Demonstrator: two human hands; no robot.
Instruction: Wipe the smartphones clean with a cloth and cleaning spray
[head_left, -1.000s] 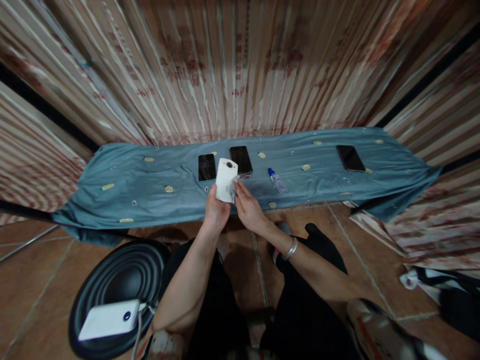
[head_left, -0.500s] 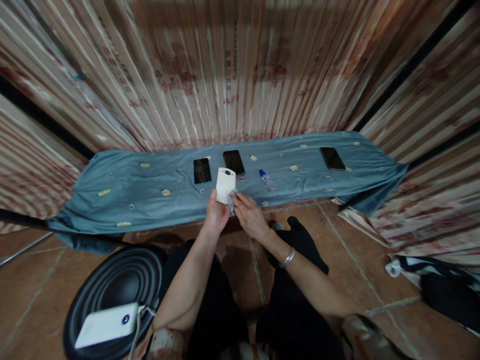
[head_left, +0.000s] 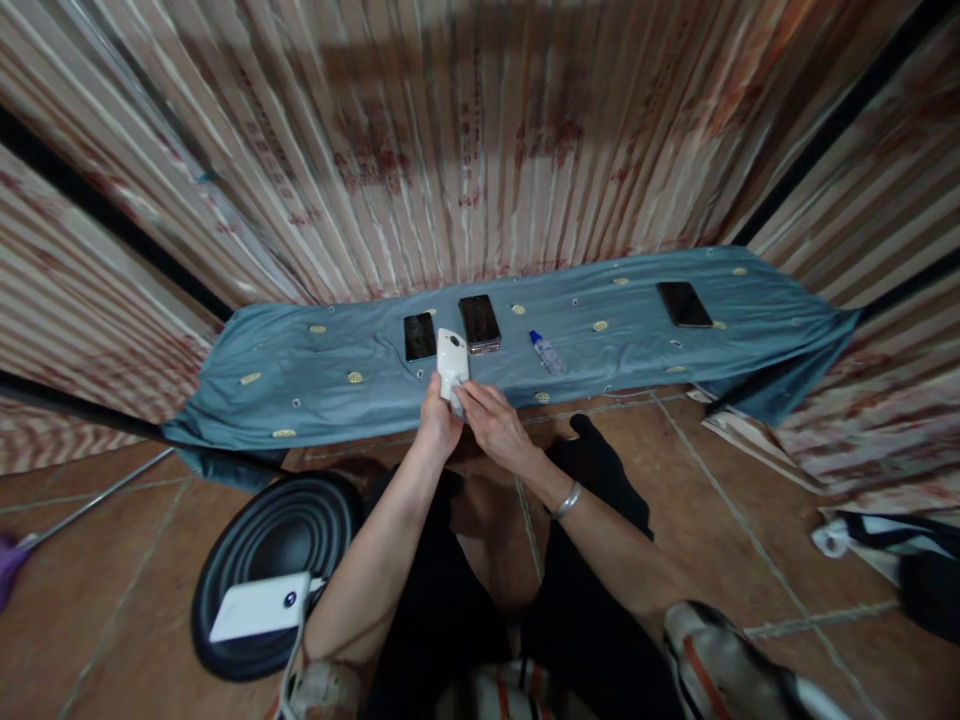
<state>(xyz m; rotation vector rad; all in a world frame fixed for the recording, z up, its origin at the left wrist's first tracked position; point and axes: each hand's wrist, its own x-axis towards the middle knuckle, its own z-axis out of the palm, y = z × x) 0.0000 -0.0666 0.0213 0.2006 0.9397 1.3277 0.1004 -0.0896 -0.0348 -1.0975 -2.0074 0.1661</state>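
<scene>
A white phone (head_left: 451, 358), its back with a round dark camera facing up, is held in my left hand (head_left: 439, 420) above the front edge of the cloth. My left fingers wrap its lower end. My right hand (head_left: 495, 425) presses a small grey cloth (head_left: 456, 397) on the phone's lower right part; most of that cloth is hidden by the fingers. Behind the phone lie a dark phone with a cracked-looking screen (head_left: 420, 337) and a stack of dark phones (head_left: 480, 322). To the right rests a small clear bottle with a blue cap (head_left: 547, 353).
A blue-green patterned cloth (head_left: 360, 405) covers the low bench. Another dark phone (head_left: 684, 304) lies at its right. On a black ribbed round stool (head_left: 330, 520) at lower left sits a white power bank (head_left: 262, 608) with a cable. Striped curtains (head_left: 420, 150) hang behind black poles.
The view has shifted, so the bench appears slightly right. The white phone has turned a little in my left hand, and my right hand with the grey cloth has moved slightly across it.
</scene>
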